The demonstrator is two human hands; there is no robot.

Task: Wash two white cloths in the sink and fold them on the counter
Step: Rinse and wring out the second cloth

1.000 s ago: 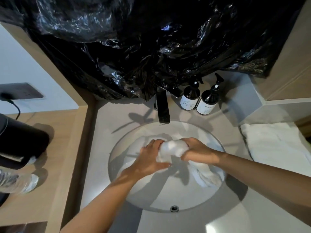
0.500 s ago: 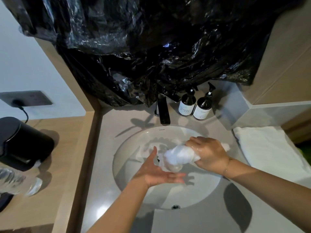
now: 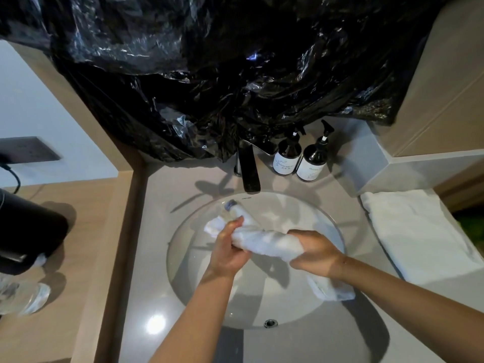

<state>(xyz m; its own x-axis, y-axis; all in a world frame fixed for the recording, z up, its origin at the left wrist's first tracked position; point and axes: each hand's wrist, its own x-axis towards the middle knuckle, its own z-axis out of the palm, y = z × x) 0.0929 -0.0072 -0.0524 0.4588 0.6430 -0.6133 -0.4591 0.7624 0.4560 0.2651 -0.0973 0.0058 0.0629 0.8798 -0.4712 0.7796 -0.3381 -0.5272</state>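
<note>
A wet white cloth (image 3: 269, 243) is rolled into a thick twist above the round white sink (image 3: 188, 289). My left hand (image 3: 229, 251) grips its left end and my right hand (image 3: 313, 254) grips its right part. A loose tail of the cloth hangs down past my right wrist over the basin rim. A second white cloth (image 3: 416, 231) lies flat on the counter (image 3: 154, 231) to the right of the sink. A small plastic bottle (image 3: 237, 209) lies in the basin behind my left hand.
A dark faucet (image 3: 250, 171) stands behind the sink, with two dark pump bottles (image 3: 301, 158) to its right. Black plastic sheeting (image 3: 222, 74) covers the wall above. On the wooden shelf at left sit a black appliance (image 3: 26, 237) and a clear water bottle (image 3: 23, 297).
My left hand, open under the cloth half a second ago, now grips its end. The bunched cloth has been stretched into a long twisted roll between both hands.
</note>
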